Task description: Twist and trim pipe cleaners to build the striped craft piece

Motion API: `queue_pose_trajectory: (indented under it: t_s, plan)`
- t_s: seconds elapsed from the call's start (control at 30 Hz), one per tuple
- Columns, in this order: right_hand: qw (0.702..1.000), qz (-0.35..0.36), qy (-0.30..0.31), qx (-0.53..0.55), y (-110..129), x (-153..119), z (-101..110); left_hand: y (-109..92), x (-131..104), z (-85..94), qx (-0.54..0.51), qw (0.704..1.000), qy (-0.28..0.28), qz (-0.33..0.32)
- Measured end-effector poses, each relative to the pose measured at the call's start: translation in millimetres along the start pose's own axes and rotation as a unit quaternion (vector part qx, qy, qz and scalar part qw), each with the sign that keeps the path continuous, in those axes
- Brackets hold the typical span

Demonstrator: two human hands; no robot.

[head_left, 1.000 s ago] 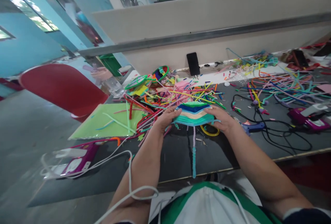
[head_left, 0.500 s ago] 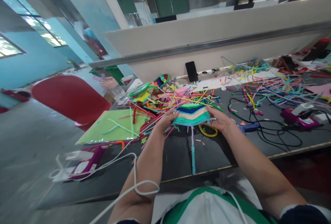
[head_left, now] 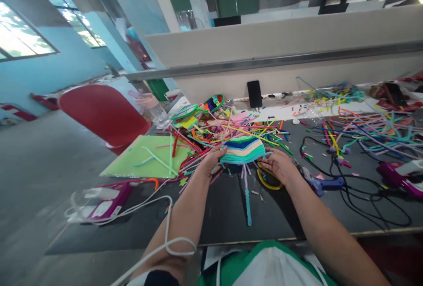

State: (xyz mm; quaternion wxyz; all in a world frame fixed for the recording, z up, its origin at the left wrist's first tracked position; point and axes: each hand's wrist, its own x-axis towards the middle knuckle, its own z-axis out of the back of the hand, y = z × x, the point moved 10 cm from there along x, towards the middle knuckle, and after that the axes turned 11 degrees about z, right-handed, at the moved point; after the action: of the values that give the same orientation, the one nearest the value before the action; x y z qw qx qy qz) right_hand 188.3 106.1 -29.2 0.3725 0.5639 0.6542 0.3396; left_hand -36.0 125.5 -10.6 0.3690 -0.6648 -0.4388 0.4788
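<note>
Matt, fuzzy-looking strands are noted across the fan-shaped blue, cream and turquoise striped piece point(head_left: 243, 151). The flat dark grey tabletop point(head_left: 221, 220) is presented in a smooth, dull finish. A slight shine, plastic-like, is shown along the front edge of the rectangular lime-green sheet point(head_left: 124, 162). Smooth plastic with a soft sheen is observed on the curved red chair point(head_left: 99, 112). The long grey metal-looking rail point(head_left: 224, 66) is recorded as matt; clear, glossy plastic is seen in the pink-topped bottle point(head_left: 157, 114)

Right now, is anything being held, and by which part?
Yes: the striped piece, pinched at its left edge by the left hand. The right hand is at its right edge; whether it grips there cannot be told.
</note>
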Motion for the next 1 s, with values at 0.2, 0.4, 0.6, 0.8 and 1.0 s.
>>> queue_pose_trajectory:
  t_s: [0.2, 0.4, 0.6, 0.8, 1.0]
  plan:
    - [0.995, 0.063, -0.022, -0.07, 1.1, 0.6, 4.1, 4.0, 3.3, -7.9, -0.025, 1.0, 0.015, -0.007]
    - [0.994, 0.056, -0.024, -0.087, -0.8, 1.9, 7.1, 12.4, 5.1, -7.5, -0.006, 0.999, 0.031, 0.005]
    - [0.997, 0.04, -0.038, -0.058, -0.9, 0.0, 11.3, 12.9, 3.6, -14.4, -0.014, 0.999, 0.045, 0.008]
    - [0.993, 0.092, -0.076, -0.023, 11.0, 1.7, 18.7, 15.3, -0.1, -25.9, 0.003, 0.994, 0.103, 0.022]
    - [0.986, 0.136, -0.097, -0.02, 28.9, 2.5, 28.8, 17.9, -3.4, -36.6, 0.058, 0.983, 0.168, 0.041]
